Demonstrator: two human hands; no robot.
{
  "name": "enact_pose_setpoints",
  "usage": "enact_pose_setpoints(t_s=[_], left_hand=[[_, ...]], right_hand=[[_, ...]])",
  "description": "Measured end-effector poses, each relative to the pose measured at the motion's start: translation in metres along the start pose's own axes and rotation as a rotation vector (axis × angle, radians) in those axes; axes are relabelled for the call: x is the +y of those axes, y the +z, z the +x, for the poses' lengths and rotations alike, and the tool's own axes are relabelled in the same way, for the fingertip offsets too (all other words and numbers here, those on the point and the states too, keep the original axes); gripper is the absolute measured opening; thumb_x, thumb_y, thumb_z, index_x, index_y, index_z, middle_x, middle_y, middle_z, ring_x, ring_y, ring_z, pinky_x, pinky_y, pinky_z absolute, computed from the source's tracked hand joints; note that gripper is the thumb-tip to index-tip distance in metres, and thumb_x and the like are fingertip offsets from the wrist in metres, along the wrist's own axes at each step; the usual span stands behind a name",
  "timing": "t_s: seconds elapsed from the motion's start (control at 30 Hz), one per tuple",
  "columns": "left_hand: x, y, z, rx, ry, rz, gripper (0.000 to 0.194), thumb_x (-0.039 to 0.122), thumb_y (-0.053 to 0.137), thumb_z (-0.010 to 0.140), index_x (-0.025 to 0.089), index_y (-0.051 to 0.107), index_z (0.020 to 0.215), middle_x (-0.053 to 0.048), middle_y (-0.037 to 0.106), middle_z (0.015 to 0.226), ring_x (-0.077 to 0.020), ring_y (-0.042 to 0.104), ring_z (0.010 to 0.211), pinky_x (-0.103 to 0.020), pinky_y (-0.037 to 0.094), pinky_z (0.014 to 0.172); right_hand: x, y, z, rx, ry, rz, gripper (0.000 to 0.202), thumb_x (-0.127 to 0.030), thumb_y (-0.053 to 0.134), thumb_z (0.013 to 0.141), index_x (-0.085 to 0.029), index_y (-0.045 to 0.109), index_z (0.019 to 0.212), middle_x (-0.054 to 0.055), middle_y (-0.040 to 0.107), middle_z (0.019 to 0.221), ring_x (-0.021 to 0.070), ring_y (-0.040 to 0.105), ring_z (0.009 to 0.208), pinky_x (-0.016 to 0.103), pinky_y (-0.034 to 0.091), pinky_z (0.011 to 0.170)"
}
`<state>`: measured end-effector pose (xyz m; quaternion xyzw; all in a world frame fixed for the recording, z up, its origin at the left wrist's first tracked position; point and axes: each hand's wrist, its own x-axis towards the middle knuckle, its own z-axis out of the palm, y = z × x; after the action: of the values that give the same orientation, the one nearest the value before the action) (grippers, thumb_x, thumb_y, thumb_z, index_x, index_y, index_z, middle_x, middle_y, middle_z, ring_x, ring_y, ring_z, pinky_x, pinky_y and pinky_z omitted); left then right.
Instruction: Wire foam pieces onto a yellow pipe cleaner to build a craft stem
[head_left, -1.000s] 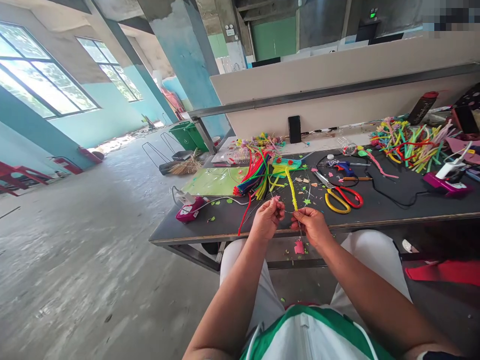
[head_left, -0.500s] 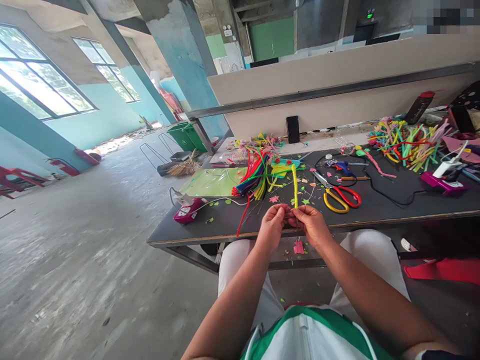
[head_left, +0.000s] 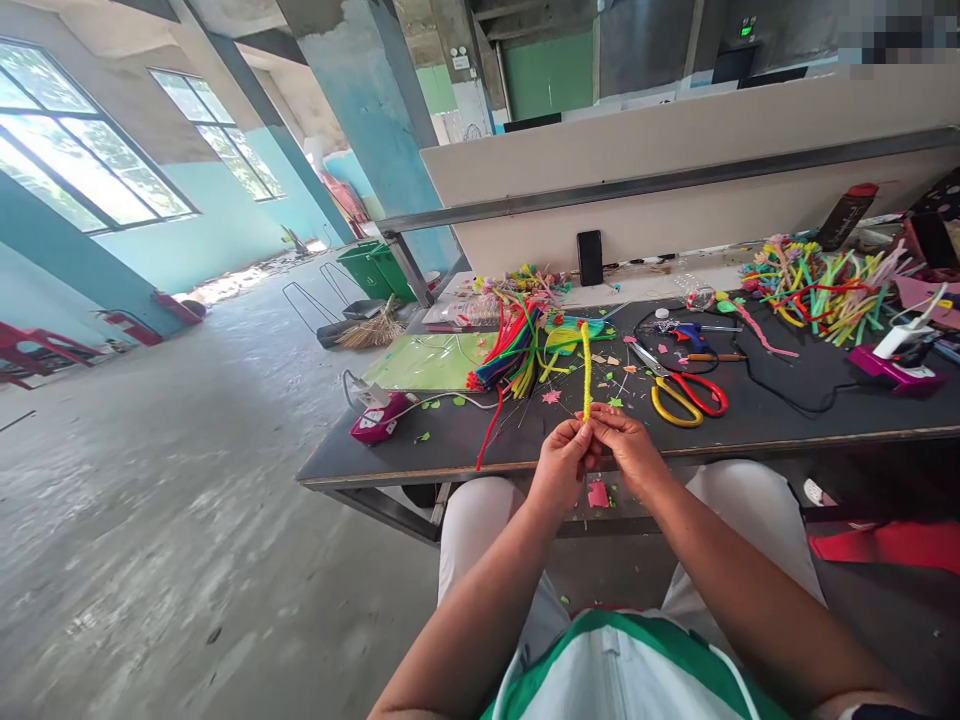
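Observation:
A fuzzy yellow stem [head_left: 586, 370] stands nearly upright above the table's front edge, its lower end between my fingers. My left hand [head_left: 562, 458] pinches it near the bottom. Touching it from the other side, my right hand [head_left: 626, 450] also has its fingers closed on the stem's base. Behind the hands lies a bundle of coloured pipe cleaners [head_left: 517, 350], with one red strand [head_left: 491, 430] trailing toward the front edge. Scissors with yellow and red handles [head_left: 686, 393] rest to the right.
A black phone [head_left: 590, 258] leans at the back. Right of centre are a blue glue gun [head_left: 690, 336] and its cable. A larger pipe cleaner pile [head_left: 832, 290] and purple power strip [head_left: 896, 370] lie farther right. Another purple power strip [head_left: 379, 418] sits left.
My left hand has moved right and closed round the stem's base beside my right hand. The yellow stem has shifted slightly left and up. The view has shifted slightly.

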<state>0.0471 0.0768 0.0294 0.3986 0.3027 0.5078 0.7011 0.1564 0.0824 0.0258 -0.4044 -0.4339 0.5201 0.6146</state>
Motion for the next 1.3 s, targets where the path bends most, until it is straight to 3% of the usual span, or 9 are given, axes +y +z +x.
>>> enact_pose_setpoints(t_s=[0.23,0.4,0.57,0.8,1.1,1.3], left_hand=[[0.000,-0.003,-0.003,0.015,0.091,0.033,0.028,0.043,0.064,0.077,0.017,0.054,0.073,0.003,0.052,0.054,-0.0051,0.039,0.040,-0.018,0.030,0.040],[-0.001,-0.006,-0.003,0.081,0.100,0.035,0.029,0.043,0.069,0.073,0.017,0.057,0.075,0.001,0.058,0.063,-0.0080,0.051,0.049,-0.022,0.043,0.049],[0.000,-0.006,-0.004,0.036,0.090,0.042,0.030,0.043,0.066,0.074,0.020,0.058,0.091,0.003,0.057,0.064,-0.0070,0.045,0.043,-0.019,0.036,0.038],[-0.001,-0.008,-0.004,0.067,0.127,0.088,0.027,0.043,0.064,0.076,0.019,0.053,0.075,0.003,0.055,0.060,-0.0064,0.045,0.042,-0.019,0.034,0.037],[-0.006,-0.006,-0.004,0.107,0.218,0.162,0.025,0.040,0.063,0.079,0.019,0.051,0.074,0.003,0.055,0.061,-0.0079,0.048,0.044,-0.021,0.040,0.040],[-0.010,-0.003,-0.004,0.137,0.237,0.131,0.026,0.040,0.063,0.078,0.018,0.051,0.073,0.003,0.055,0.060,-0.0075,0.047,0.044,-0.020,0.041,0.040]], right_hand=[[-0.002,-0.006,0.002,-0.119,-0.106,-0.140,0.016,-0.034,0.067,0.076,-0.027,0.075,0.088,0.002,0.064,0.110,0.0210,0.053,0.109,0.033,0.039,0.097],[-0.002,-0.012,0.005,-0.029,-0.039,0.011,0.027,-0.034,0.068,0.074,-0.029,0.070,0.101,0.001,0.067,0.104,0.0171,0.058,0.089,0.031,0.045,0.082],[-0.005,-0.011,0.005,0.065,-0.049,0.101,0.018,-0.039,0.069,0.072,-0.024,0.072,0.081,0.002,0.067,0.083,0.0146,0.056,0.071,0.028,0.045,0.070],[-0.005,-0.011,0.005,0.049,-0.047,0.108,0.019,-0.040,0.070,0.071,-0.023,0.071,0.080,0.002,0.066,0.081,0.0141,0.054,0.069,0.028,0.044,0.068],[-0.002,-0.007,0.005,0.116,-0.166,-0.015,0.015,-0.037,0.069,0.072,-0.024,0.066,0.080,-0.001,0.062,0.074,0.0143,0.054,0.066,0.028,0.044,0.068],[0.001,-0.007,0.006,0.195,-0.169,-0.088,0.019,-0.038,0.068,0.072,-0.021,0.064,0.081,0.001,0.063,0.071,0.0155,0.056,0.065,0.028,0.045,0.064]])
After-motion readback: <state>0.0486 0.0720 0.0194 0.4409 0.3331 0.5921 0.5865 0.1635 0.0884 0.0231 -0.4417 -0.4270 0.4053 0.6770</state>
